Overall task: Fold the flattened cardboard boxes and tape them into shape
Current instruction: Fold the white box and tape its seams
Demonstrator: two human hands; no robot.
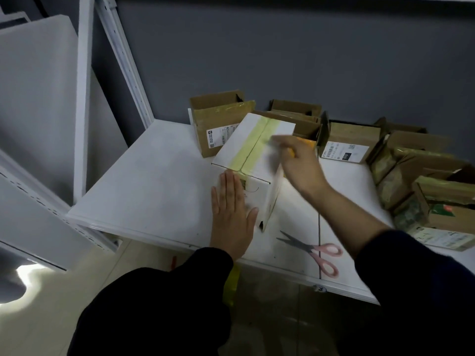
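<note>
A white cardboard box [231, 152] stands folded on the white shelf [154, 181], tilted, with a strip of yellow tape [250, 145] along its top seam and down its near face. My left hand [232, 214] lies flat with straight fingers against the near face, just below the tape's end. My right hand [298, 163] reaches over the top from the right. It is blurred, and its outstretched fingers touch the tape near the far edge. A yellow-orange object [307, 143] shows partly behind that hand; what it is I cannot tell.
Scissors with pink handles [321, 253] lie near the shelf's front edge, right of the box. Several brown boxes [347, 142] with labels and tape crowd the back and right of the shelf. A loose yellow tape strip [231, 286] hangs below the front edge.
</note>
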